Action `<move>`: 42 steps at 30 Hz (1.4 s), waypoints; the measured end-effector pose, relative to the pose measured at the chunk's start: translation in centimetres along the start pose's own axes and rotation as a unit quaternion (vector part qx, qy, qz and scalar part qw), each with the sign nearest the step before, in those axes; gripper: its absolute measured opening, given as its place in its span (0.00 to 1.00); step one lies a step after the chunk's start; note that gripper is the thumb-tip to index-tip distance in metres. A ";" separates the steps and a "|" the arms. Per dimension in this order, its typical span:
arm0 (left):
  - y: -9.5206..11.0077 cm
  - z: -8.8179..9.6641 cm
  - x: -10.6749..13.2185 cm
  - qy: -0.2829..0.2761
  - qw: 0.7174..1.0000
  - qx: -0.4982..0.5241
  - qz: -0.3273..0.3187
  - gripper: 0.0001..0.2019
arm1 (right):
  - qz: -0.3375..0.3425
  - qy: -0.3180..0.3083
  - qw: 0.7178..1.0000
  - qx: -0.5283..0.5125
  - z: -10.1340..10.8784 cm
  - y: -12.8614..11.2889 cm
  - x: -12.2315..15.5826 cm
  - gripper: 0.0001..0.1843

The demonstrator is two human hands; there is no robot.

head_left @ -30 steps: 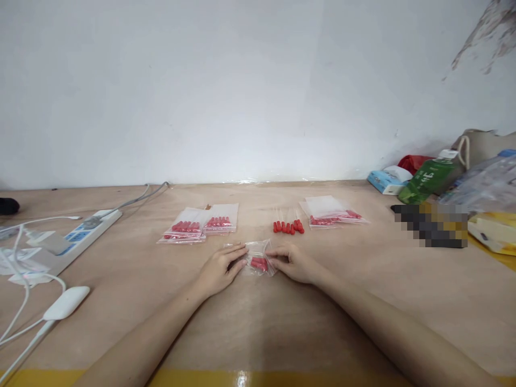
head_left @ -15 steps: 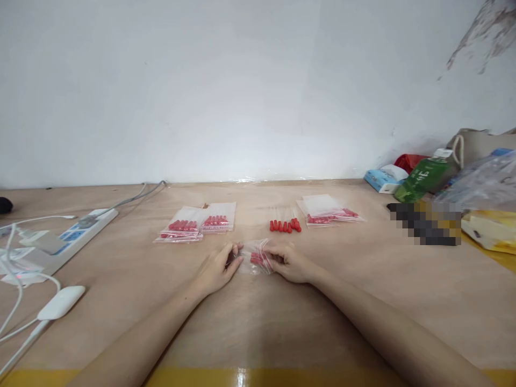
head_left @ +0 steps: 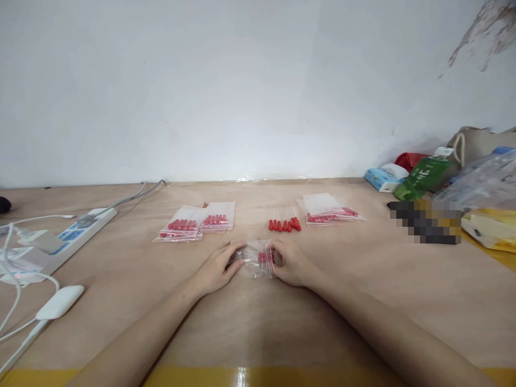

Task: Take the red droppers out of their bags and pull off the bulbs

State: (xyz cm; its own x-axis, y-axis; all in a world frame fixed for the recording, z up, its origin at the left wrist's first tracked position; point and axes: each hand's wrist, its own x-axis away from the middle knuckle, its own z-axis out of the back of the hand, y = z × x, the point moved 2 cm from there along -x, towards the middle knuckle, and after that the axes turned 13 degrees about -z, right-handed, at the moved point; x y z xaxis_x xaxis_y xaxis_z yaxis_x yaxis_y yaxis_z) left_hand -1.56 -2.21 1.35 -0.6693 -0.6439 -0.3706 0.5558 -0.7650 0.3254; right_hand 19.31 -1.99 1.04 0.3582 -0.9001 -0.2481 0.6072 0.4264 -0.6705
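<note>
A small clear zip bag [head_left: 255,259] with red pieces inside lies on the wooden table [head_left: 258,322] between my hands. My left hand [head_left: 217,267] pinches its left edge, fingers closed on the plastic. My right hand [head_left: 291,262] grips the right end, where the red pieces have gathered. Just beyond the bag, a row of loose red pieces [head_left: 284,224] lies on the table.
Filled bags of red pieces [head_left: 195,223] lie at the back left, more bags [head_left: 327,210] at the back right. A power strip [head_left: 68,236], white cables and a white adapter [head_left: 59,302] sit at left. A green bottle [head_left: 423,174], tissue pack [head_left: 381,179] and bags crowd the right.
The red pieces in the bag have shifted toward my right hand, which has closed over that end. Both hands stayed at the bag.
</note>
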 end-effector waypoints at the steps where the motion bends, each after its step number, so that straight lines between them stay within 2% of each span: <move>1: 0.0 0.1 0.0 -0.007 1.000 -0.002 -0.002 0.19 | -0.007 -0.011 1.000 0.003 0.2 0.0 0.0 0.07; 5: 0.0 0.2 0.2 -0.029 0.999 -0.006 -0.013 0.22 | -0.049 -0.060 0.997 0.008 0.5 0.0 -0.1 0.07; 11: 0.0 0.3 0.3 -0.047 0.999 -0.013 -0.017 0.24 | -0.104 -0.101 0.988 -0.047 1.1 0.6 -0.4 0.08; 15: 0.1 0.4 0.3 -0.050 0.999 -0.018 -0.012 0.24 | -0.182 -0.141 0.967 -0.108 3.3 1.9 -0.8 0.14; 18: 0.0 0.5 0.5 -0.050 0.998 -0.024 -0.009 0.24 | -0.231 -0.172 0.936 -0.204 6.2 2.9 -1.0 0.15; 22: -0.1 0.7 0.7 -0.058 0.998 -0.030 0.001 0.26 | -0.290 -0.062 0.914 -0.276 11.0 4.3 -1.0 0.16; 25: -0.2 0.8 0.7 -0.060 0.998 -0.030 0.001 0.27 | -0.295 0.102 0.904 -0.292 12.9 4.9 -1.2 0.14; 28: -0.2 0.8 0.7 -0.056 0.998 -0.025 -0.005 0.27 | -0.228 0.265 0.917 -0.190 11.9 4.9 -2.0 0.13; 30: -0.3 0.7 0.7 -0.054 0.998 -0.023 -0.006 0.27 | -0.141 0.300 0.941 -0.067 9.8 4.6 -2.9 0.13; 33: -0.4 0.7 0.7 -0.053 0.998 -0.020 -0.008 0.27 | -0.018 0.258 0.961 0.101 6.2 4.4 -4.2 0.16; 35: -0.4 0.7 0.7 -0.052 0.998 -0.017 -0.010 0.27 | 0.023 0.216 0.961 0.170 4.5 4.7 -4.9 0.18; 38: -0.5 0.7 0.7 -0.050 0.999 -0.017 -0.009 0.27 | 0.034 0.165 0.961 0.221 3.3 5.2 -5.2 0.18; 42: -0.4 0.7 0.7 -0.055 0.998 -0.016 -0.003 0.27 | 0.038 0.122 0.959 0.253 3.1 5.5 -4.7 0.17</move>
State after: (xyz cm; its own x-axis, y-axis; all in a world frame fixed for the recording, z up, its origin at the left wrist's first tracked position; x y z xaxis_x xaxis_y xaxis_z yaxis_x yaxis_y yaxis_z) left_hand -2.61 -2.31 1.57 -0.7217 -0.6357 -0.2739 0.5660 -0.7698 0.2951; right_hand 23.13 4.91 0.66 0.2759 -0.8320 -0.4814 0.8746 0.4250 -0.2333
